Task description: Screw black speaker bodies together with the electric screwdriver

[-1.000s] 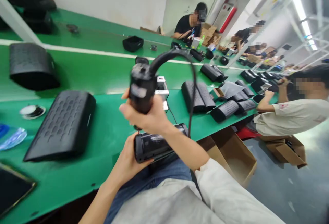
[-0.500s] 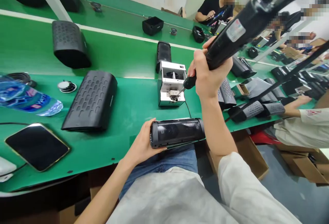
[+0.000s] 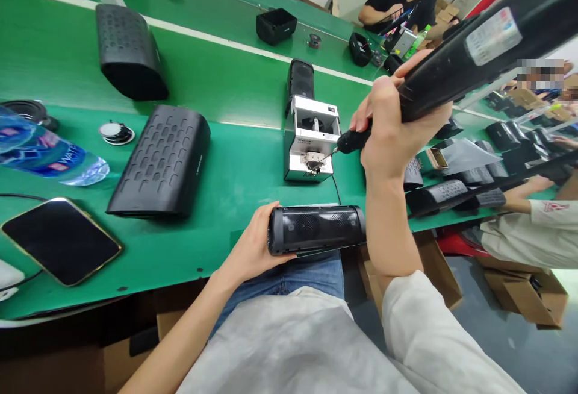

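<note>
My left hand (image 3: 258,236) grips the left end of a black speaker (image 3: 320,229), which lies lengthwise at the table's front edge with its perforated face up. My right hand (image 3: 397,120) is wrapped round a thick black electric screwdriver (image 3: 440,71) with a label on its body. Its thin bit reaches down-left to the front outlet of a white screw feeder (image 3: 311,135); whether a screw sits on the tip is too small to tell. Behind the feeder stands another black speaker (image 3: 301,81).
Left of me are a textured black speaker housing (image 3: 160,162), a phone (image 3: 62,240), a water bottle (image 3: 49,150) and a small round driver (image 3: 116,132). More housings (image 3: 436,195) crowd the right side, near a co-worker's sleeve (image 3: 526,234). Another person (image 3: 397,2) works across the table.
The camera view has shifted a little, and the screwdriver now leans more sideways. Its bit stays at the feeder outlet. My left hand keeps its hold on the speaker.
</note>
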Motion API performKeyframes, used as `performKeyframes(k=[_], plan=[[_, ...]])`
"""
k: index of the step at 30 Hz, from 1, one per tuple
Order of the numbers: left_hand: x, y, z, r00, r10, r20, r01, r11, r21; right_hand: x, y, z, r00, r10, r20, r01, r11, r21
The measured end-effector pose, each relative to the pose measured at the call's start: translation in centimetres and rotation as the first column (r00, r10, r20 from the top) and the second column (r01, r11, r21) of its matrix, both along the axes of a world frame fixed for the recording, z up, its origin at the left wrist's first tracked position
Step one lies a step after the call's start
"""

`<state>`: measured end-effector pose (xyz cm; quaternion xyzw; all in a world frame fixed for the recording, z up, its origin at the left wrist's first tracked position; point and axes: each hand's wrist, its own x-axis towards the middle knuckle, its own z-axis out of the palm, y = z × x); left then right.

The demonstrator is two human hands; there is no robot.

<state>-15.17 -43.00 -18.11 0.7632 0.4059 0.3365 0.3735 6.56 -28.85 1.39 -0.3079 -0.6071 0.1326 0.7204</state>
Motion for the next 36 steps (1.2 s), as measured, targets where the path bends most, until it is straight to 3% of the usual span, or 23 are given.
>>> performKeyframes(k=[4,10,17,22,27,32,36], plan=[[0.0,0.0,0.1,1.000,0.003,0.004,-0.003,1.000,-0.001,-0.4,0.4,-0.5,0.997,-0.073,0.025,0.074,0.996,-0.042],[-0.1,0.0,-0.1,1.000,-0.011,-0.013,0.012,1.000,0.010,-0.2,0.8,-0.3,0.993,-0.113,0.016,0.113,0.993,0.021],[-0.1,0.0,0.1,1.000,-0.014,-0.006,0.014,1.000,0.005,0.4,1.8,-0.9,0.985,-0.153,0.073,0.161,0.981,-0.108],[0.0,-0.1,0.1,1.000,-0.008,0.024,0.008,1.000,-0.005,1.2,2.6,-1.5,0.996,-0.046,0.073,0.062,0.972,-0.227],[0.1,0.0,0.1,0.999,-0.009,0.039,0.009,1.000,0.014,0.0,-0.9,0.2,0.997,-0.073,-0.017,0.070,0.988,-0.135],[0.0,0.0,-0.1,0.999,-0.018,0.026,0.018,0.999,0.029,-1.5,-6.1,2.9,0.999,0.030,-0.033,-0.036,0.982,-0.186],[0.0,0.0,-0.2,1.000,-0.022,0.022,0.022,0.999,0.031,-1.7,-7.5,3.9,0.988,0.139,-0.067,-0.147,0.980,-0.134]])
